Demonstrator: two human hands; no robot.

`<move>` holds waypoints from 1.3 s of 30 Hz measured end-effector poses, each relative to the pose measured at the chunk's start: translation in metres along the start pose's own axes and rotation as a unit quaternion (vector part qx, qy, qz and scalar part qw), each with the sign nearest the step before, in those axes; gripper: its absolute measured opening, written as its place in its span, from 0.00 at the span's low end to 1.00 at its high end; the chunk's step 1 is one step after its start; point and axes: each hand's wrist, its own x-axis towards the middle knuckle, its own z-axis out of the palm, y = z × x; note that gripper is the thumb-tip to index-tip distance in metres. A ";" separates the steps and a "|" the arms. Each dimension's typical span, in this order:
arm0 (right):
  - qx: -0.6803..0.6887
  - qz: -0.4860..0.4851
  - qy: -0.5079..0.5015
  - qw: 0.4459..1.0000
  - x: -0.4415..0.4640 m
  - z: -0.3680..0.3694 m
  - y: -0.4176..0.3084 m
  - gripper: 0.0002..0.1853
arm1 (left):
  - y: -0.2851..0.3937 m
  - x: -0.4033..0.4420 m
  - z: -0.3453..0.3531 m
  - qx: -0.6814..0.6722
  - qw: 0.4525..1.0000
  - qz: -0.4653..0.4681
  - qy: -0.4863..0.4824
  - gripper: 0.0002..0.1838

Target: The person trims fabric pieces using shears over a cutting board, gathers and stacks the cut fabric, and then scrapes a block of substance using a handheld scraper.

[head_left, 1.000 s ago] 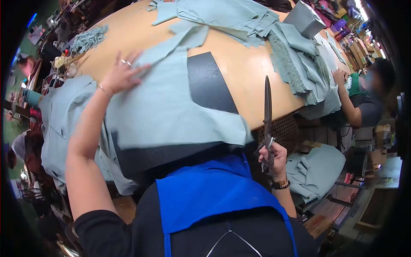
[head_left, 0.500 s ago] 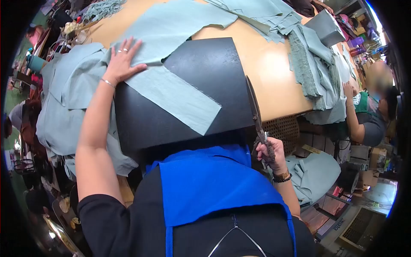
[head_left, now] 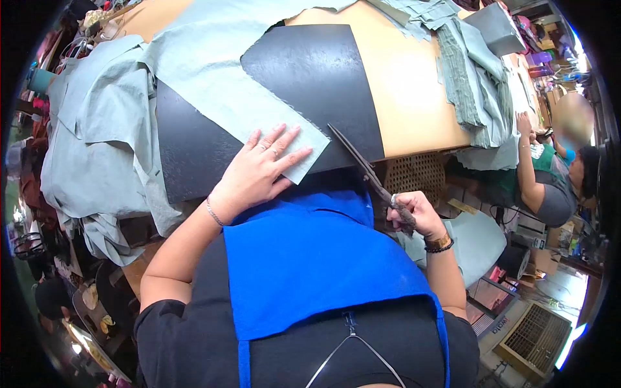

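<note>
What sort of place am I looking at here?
Probably a sewing or garment workshop: the right hand holds large scissors, the left hand lies on a pale grey-green cloth, and a layered stack of similar fabric sits on the table.

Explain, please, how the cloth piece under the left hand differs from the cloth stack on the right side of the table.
The cloth piece is spread out, partly over the black board; the cloth stack is heaped in many layers on the tan table. The left hand rests on the cloth piece, while the cloth stack lies away from it. Both are pale grey-green.
</note>
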 end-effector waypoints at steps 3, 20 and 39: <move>0.031 0.032 -0.059 0.997 -0.008 -0.017 -0.002 0.13 | 0.001 -0.003 0.006 -0.018 1.000 0.002 0.012 0.33; 0.021 -0.034 -0.118 0.992 0.058 0.001 -0.026 0.15 | -0.005 -0.009 0.000 -0.099 0.994 0.055 0.002 0.28; 0.057 -0.004 -0.105 0.993 0.047 0.026 -0.006 0.12 | -0.050 -0.002 -0.023 0.118 0.950 -0.278 0.077 0.58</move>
